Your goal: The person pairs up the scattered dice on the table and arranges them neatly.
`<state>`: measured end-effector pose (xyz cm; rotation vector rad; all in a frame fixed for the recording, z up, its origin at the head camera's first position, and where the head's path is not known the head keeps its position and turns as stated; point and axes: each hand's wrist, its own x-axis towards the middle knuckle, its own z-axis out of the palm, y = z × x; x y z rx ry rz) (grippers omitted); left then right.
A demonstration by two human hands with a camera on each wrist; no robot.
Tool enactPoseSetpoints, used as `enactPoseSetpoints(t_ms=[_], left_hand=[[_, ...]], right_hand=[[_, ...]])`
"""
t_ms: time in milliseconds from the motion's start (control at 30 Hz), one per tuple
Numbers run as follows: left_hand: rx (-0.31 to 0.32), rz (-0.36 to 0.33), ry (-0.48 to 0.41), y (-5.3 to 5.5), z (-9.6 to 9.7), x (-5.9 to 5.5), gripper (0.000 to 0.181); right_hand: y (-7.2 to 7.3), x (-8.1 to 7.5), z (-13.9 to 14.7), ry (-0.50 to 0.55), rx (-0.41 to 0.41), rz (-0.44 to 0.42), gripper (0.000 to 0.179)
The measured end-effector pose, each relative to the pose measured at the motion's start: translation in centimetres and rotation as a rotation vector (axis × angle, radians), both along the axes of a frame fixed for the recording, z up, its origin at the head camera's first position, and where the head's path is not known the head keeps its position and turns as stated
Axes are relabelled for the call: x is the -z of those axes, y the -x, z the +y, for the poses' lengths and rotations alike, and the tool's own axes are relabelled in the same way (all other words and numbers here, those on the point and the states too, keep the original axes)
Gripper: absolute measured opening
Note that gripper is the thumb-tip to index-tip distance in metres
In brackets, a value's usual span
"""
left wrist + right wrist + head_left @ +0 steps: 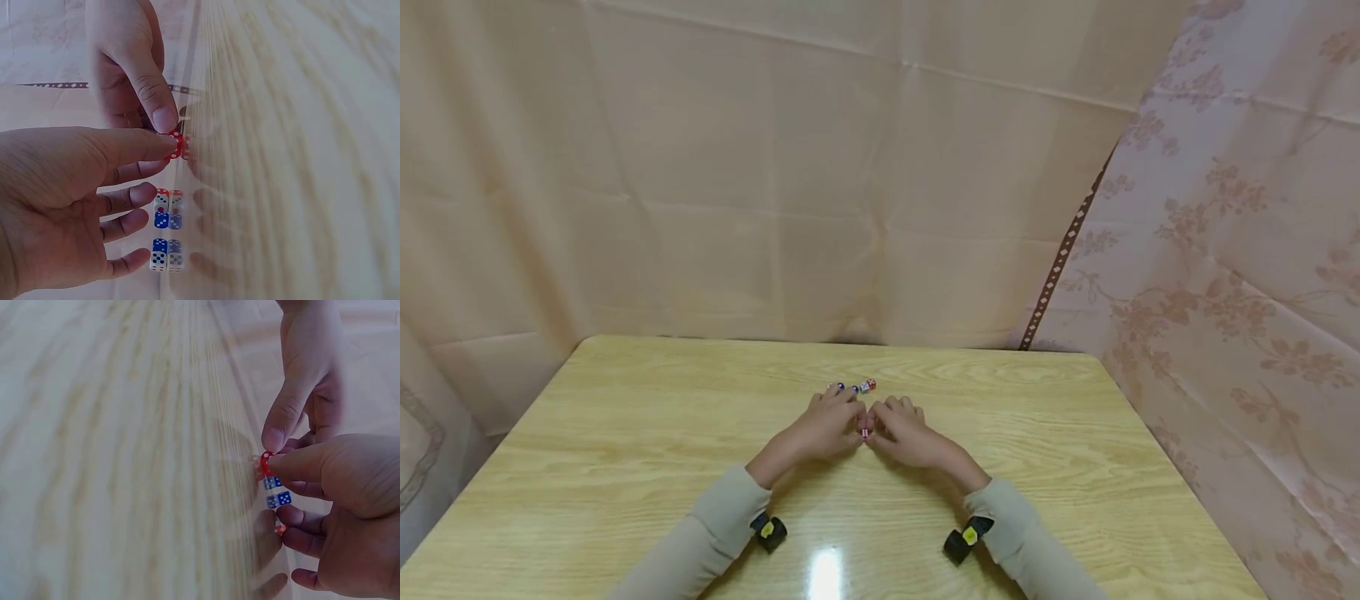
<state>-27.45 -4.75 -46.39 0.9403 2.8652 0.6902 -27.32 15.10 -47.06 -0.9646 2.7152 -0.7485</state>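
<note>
My left hand (829, 427) and right hand (912, 433) meet over the table, thumb tips close together at a small red die (865, 433) with white pips. In the left wrist view the left thumb and forefinger pinch this red die (178, 149) low at the tabletop. From the other side the right thumb and forefinger pinch it too, as the right wrist view shows the red die (266, 464) between the thumb tips. Fingertips partly cover it, so whether a second red die lies there cannot be told. The other fingers of both hands are spread and loosely bent.
Behind the hands, other dice lie in a row: a blue die (854, 389), a white die (864, 387), a red die (872, 384) and another blue die (841, 386) beside the left fingers. The glossy wooden table (625, 467) ends at a beige curtain (737, 208).
</note>
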Motion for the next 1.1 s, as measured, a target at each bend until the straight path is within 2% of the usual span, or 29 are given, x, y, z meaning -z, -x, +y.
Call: enactPoseSetpoints(t_ms=[233, 400, 700, 933, 1100], left_hand=[[0.003, -0.012, -0.007, 0.1, -0.3, -0.4, 0.013], [-0.036, -0.039, -0.02, 0.5, -0.8, -0.9, 0.01], [-0.112, 0.036, -0.022, 1.0, -1.5, -1.5, 0.026], [-0.141, 0.06, -0.029, 1.9, -1.5, -1.2, 0.038], [-0.148, 0.033, -0.06, 3.1, -1.8, -0.6, 0.036]], right_hand=[[-0.1, -0.4, 0.0, 0.016, -0.012, -0.021, 0.006], [0.0, -0.4, 0.0, 0.019, -0.015, -0.01, 0.006], [0.2, -0.3, 0.2, 0.019, -0.012, -0.016, 0.006], [0.1, -0.2, 0.3, 0.016, 0.008, -0.027, 0.006], [0.1, -0.2, 0.1, 0.022, -0.008, -0.038, 0.006]])
